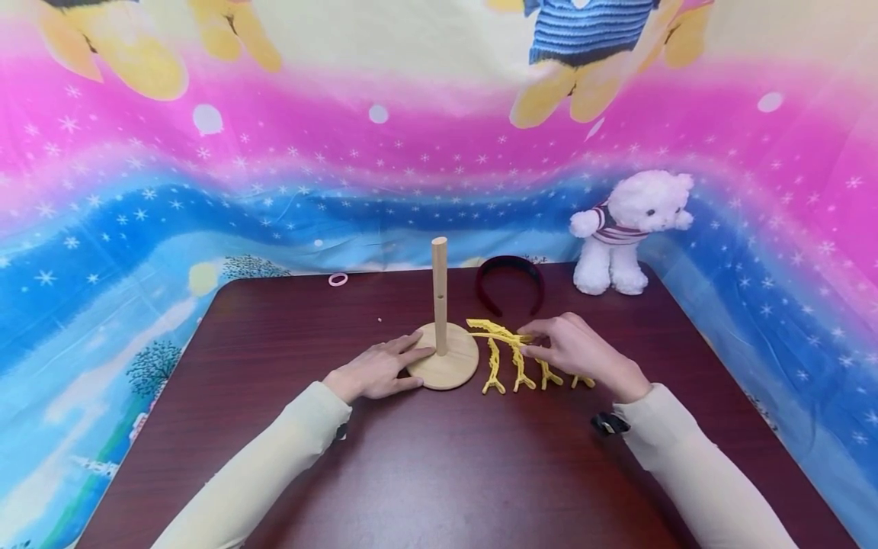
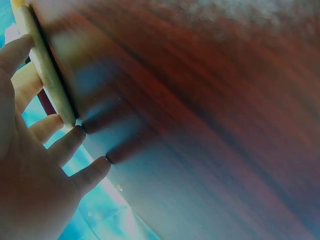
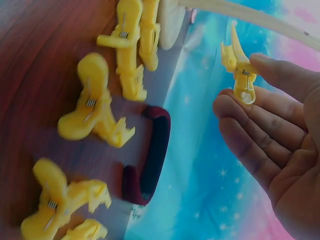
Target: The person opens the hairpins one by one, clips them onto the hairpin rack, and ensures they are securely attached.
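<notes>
My left hand [image 1: 376, 370] rests its spread fingers at the left rim of the round wooden base [image 1: 456, 372]. An upright wooden post [image 1: 440, 305] rises from that base. Beyond it to the right, my right hand [image 1: 583, 349] is over a row of yellow hair clips [image 1: 519, 374] on the table. In the right wrist view, thumb and fingertips pinch one yellow hair clip [image 3: 245, 70] with a small metal spring. Several more clips [image 3: 92, 97] lie apart from that hand, their handle ends spread. Part of the row is hidden behind the right hand in the head view.
A dark red headband [image 1: 511, 263] lies behind the clips. Against the cloth backdrop at back right stands a white teddy bear [image 1: 620, 229] in a striped top. A pale pink ring [image 1: 338, 280] lies near the back edge of the brown table [image 1: 439, 473].
</notes>
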Tool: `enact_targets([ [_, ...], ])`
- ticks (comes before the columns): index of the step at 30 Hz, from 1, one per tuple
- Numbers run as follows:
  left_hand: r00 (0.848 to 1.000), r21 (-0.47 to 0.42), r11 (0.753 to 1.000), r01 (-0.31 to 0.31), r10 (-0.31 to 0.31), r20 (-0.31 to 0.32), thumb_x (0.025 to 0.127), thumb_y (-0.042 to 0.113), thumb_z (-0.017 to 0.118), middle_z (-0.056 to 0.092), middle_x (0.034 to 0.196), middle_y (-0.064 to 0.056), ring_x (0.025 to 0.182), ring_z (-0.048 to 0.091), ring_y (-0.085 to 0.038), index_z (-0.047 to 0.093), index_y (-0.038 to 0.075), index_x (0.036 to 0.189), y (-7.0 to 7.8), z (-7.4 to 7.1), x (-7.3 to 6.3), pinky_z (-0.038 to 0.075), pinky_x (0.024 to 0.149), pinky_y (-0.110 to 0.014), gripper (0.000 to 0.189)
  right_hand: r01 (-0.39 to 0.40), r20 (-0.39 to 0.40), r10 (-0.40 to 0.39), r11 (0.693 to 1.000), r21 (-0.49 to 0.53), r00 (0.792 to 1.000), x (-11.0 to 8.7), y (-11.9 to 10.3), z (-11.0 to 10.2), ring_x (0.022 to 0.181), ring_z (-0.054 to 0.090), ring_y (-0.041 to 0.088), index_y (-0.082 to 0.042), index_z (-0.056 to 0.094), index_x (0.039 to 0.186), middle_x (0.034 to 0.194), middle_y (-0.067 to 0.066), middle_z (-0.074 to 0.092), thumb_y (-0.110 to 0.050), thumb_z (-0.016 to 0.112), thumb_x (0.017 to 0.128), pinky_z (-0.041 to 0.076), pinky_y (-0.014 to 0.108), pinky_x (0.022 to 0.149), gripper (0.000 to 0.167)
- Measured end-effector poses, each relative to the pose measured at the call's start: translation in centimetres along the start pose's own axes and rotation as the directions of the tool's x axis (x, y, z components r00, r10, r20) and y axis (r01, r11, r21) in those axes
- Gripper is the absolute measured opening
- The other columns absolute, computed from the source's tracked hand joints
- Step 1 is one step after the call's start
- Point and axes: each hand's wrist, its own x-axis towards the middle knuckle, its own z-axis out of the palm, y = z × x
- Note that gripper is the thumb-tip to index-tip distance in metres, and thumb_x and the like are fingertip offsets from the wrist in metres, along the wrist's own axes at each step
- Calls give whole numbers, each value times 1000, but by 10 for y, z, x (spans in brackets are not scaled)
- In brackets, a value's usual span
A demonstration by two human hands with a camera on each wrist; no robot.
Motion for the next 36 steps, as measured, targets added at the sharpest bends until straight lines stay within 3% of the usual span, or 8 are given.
enact_targets([
  [7, 1000, -1, 1000, 10, -10, 11, 100, 47, 55, 22, 166, -15, 151, 30, -34, 36, 27, 156, 2, -1, -1, 38, 113, -55, 63, 33, 0, -33, 999, -11, 999, 12, -14, 5, 60, 52, -2, -17, 77, 111, 94, -6, 78, -30, 75, 90, 44, 21, 59, 25],
  [18, 1000, 7, 1000, 21, -21, 24, 100, 49, 54, 21, 167, -12, 151, 29, -31, 34, 29, 156, 0, 0, 1, 38, 113, -55, 63, 55, 27, -55, 998, 2, 998, 33, -29, 19, 53, 46, -1, -17, 78, 110, 95, -5, 78, -30, 73, 92, 42, 20, 55, 22],
  [28, 1000, 8, 1000, 16, -17, 15, 100, 49, 55, 23, 166, -14, 150, 31, -33, 36, 28, 156, 1, 0, 1, 39, 112, -56, 63, 101, -1, -101, 995, 11, 995, 48, -37, 30, 50, 42, -1, -15, 78, 107, 90, -2, 78, -27, 74, 91, 38, 19, 50, 20],
  [36, 999, 1, 1000, 18, -18, 29, 100, 49, 54, 22, 166, -14, 151, 31, -33, 35, 27, 156, 1, 0, 0, 38, 113, -55, 63, 64, 16, -65, 997, 51, 998, 53, -41, 35, 46, 42, 0, -17, 78, 108, 81, -6, 74, -25, 74, 92, 37, 20, 46, 18],
])
